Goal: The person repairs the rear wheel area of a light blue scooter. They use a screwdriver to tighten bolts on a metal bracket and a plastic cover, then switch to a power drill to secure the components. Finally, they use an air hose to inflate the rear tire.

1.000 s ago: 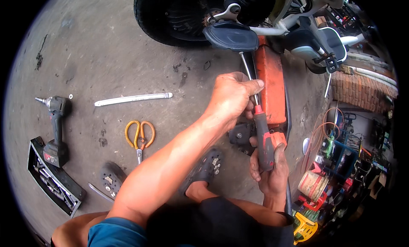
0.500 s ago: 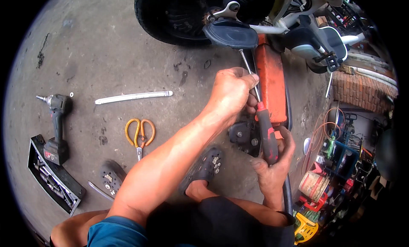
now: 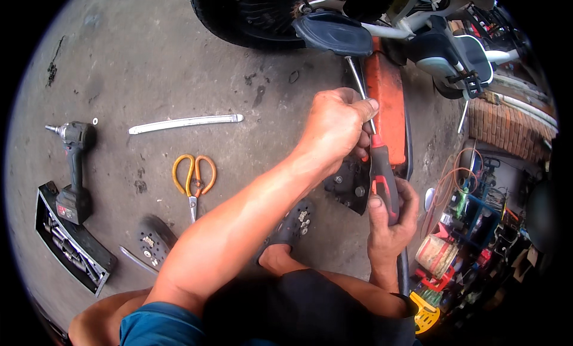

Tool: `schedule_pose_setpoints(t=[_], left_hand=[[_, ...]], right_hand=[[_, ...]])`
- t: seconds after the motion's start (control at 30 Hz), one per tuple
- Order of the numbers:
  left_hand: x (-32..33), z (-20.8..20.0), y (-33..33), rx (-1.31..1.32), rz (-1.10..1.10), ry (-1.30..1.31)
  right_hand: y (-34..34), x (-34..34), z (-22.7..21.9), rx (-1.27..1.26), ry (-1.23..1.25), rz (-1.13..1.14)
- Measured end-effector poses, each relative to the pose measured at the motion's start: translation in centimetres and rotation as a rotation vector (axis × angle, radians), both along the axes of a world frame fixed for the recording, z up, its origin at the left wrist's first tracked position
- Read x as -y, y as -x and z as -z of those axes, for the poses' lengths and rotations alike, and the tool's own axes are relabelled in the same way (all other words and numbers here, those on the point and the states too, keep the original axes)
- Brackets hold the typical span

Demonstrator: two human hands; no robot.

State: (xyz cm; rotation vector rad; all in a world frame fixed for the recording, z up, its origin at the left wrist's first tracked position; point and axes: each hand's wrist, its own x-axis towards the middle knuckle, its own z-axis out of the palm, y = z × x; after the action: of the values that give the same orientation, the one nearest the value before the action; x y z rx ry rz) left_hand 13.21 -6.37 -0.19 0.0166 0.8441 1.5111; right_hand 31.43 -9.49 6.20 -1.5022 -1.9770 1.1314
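1 concrete floor [image 3: 137, 65] under everything, with the widest open room on the left side of the view. Across the top, 1 vehicle [image 3: 385, 31], white-framed and black-wheeled, with 1 dark pad [image 3: 333, 34] jutting out towards the work. Below that, right of centre, 1 long orange beam [image 3: 387, 107], close along the right of the shaft and leaving little room on that side. Then, at centre right, 1 screwdriver [image 3: 387, 180], long axis slanting from the tip at upper left, just beside the pad's near edge, down to the handle at lower right. Contact at the tip: cannot tell. Well apart to the left, 1 silver bar [image 3: 186, 124], lying crosswise, and 1 pair of scissors [image 3: 197, 183]. Smaller, left hand [image 3: 334, 125], pinched narrow around the shaft, ahead and nearer to the pad; right hand [image 3: 394, 238], curled around the handle's lower end, farther from the pad. Just below the left hand, 1 dark block [image 3: 348, 190] with 2 bolts, crowding the handle's left side. Far left, 1 washer [image 3: 95, 119], flat on the floor.
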Motion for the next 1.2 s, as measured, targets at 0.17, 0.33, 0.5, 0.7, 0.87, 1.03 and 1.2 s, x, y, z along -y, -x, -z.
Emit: schedule_pose_setpoints(t=[0.17,0.33,0.5,0.7,0.87,1.03,1.2], left_hand=[[-0.2,0.5,0.2,-0.034,-0.014,0.023],[-0.1,0.7,0.2,-0.120,-0.030,-0.005],[0.6,0.2,-0.3,-0.012,0.054,-0.072],[1.0,0.6,0.6,-0.050,0.156,-0.084],[1.0,0.2,0.6,-0.009,0.148,-0.136],[1.1,0.9,0.8,0.017,0.139,-0.096],[0.4,0.9,0.2,-0.056,0.067,-0.053]], right_hand=[[-0.5,0.5,-0.4,-0.291,0.580,0.198],[0.0,0.8,0.8,0.168,-0.255,-0.095],[-1.7,-0.8,-0.3,-0.544,0.871,0.064],[0.9,1.6,1.1,0.171,-0.254,-0.038],[-1.4,-1.1,-0.7,-0.530,0.757,0.068],[0.7,0.7,0.4,0.159,-0.221,-0.080],[0.7,0.4,0.2,0.131,-0.131,0.029]])
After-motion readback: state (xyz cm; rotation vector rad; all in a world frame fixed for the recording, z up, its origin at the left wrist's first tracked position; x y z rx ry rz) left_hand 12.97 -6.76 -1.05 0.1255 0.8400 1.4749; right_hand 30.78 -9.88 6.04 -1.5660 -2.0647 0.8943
